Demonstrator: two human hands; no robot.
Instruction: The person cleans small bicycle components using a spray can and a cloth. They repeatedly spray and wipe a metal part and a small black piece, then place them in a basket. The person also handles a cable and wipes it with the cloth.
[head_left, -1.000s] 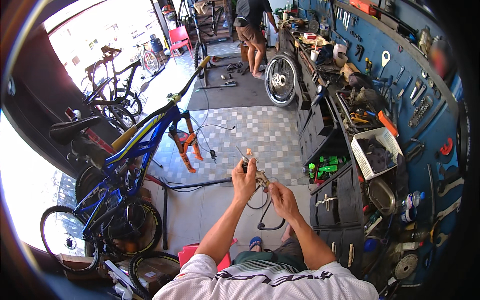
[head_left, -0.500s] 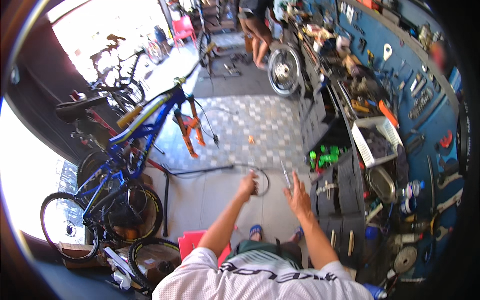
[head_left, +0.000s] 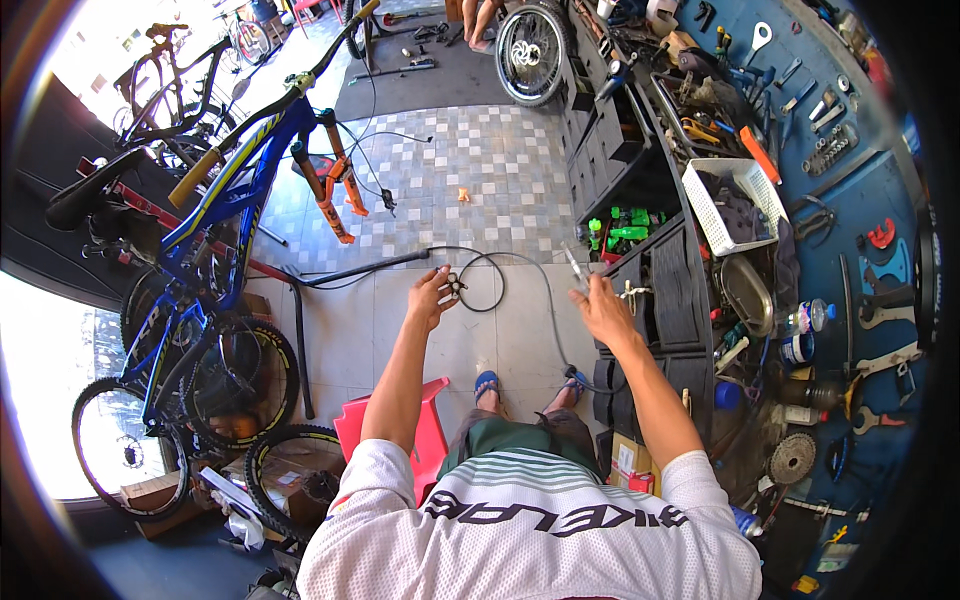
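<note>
My left hand (head_left: pixel 430 298) is closed on a small dark round part (head_left: pixel 456 285) with lighter spots, held at its fingertips. Its exact kind is too small to make out. In my right hand (head_left: pixel 606 312) is a slim pale tool with a thin tip (head_left: pixel 574 262), pointing up and away from me; it looks somewhat like a syringe. Both hands are held apart in front of my body, above the tiled floor. A thin dark hose (head_left: pixel 482 308) loops on the floor beyond my left hand.
At left, a blue bicycle frame (head_left: pixel 262 160) with an orange fork (head_left: pixel 335 190) hangs on a stand. A red plastic stool (head_left: pixel 430 425) is by my left leg. The cluttered bench at right carries a white basket (head_left: pixel 730 235); tools hang on a blue board. Another person's legs (head_left: pixel 482 20) show far ahead.
The view has tilted down and shifted right, so the bicycle and bench sit higher and further left. My left hand has turned, bringing the dark part into clearer sight. Both hands keep their holds.
</note>
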